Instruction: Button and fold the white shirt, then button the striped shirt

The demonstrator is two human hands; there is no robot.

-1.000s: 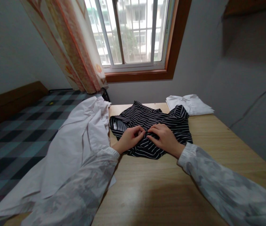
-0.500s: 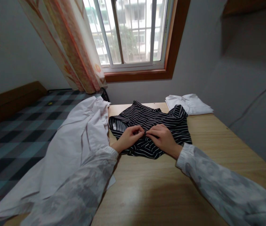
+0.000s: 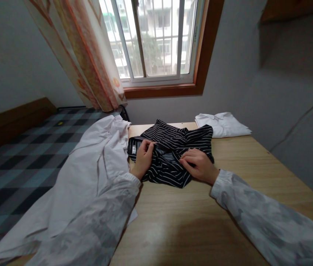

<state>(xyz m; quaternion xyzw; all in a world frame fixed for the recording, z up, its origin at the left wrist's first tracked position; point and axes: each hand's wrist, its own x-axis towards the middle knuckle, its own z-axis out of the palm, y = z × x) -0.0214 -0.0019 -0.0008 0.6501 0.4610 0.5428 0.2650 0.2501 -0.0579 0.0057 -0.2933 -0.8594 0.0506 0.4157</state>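
Observation:
A black shirt with thin white stripes (image 3: 184, 138) lies crumpled on the wooden table (image 3: 189, 221) below the window. My left hand (image 3: 143, 157) grips its left front edge near the collar, where a label shows. My right hand (image 3: 199, 165) pinches the fabric of the other front edge lower down. Between the two hands the shirt's front lies spread apart, showing the inside.
A white garment (image 3: 89, 173) is draped over the table's left edge toward a bed with a checked cover (image 3: 20, 155). A folded white shirt (image 3: 223, 125) sits at the table's far right corner. A patterned curtain (image 3: 89, 62) hangs by the window (image 3: 156, 40).
My hands were together at the shirt's middle; they have moved apart, the left toward the collar, the right downward, pulling the shirt's front apart.

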